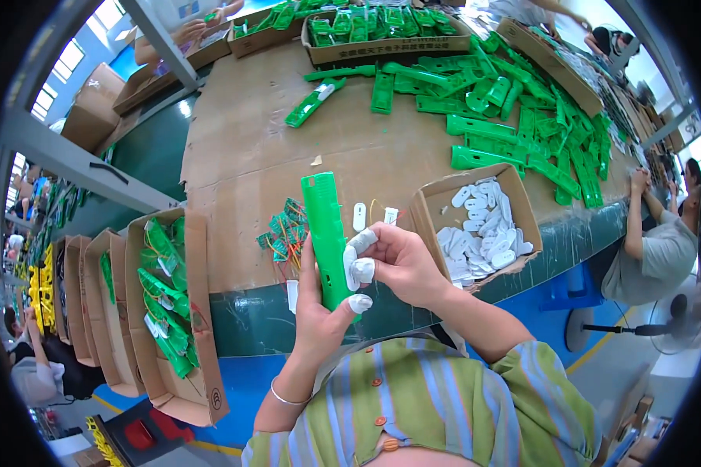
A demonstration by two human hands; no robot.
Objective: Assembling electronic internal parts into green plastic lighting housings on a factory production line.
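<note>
One green casing (324,233) gripped by left hand (319,311), right hand (397,261) fingers pinching it, two white parts (359,215) on table (241,156)

Green casing (325,237): lower end hidden in left hand (319,311) | white part under right hand (397,261) fingers: shape cannot be told | small wired parts (284,237): too small to identify | far boxes (382,31): cut off by top edge | neighbouring worker (654,249): cut off at right rim
</note>
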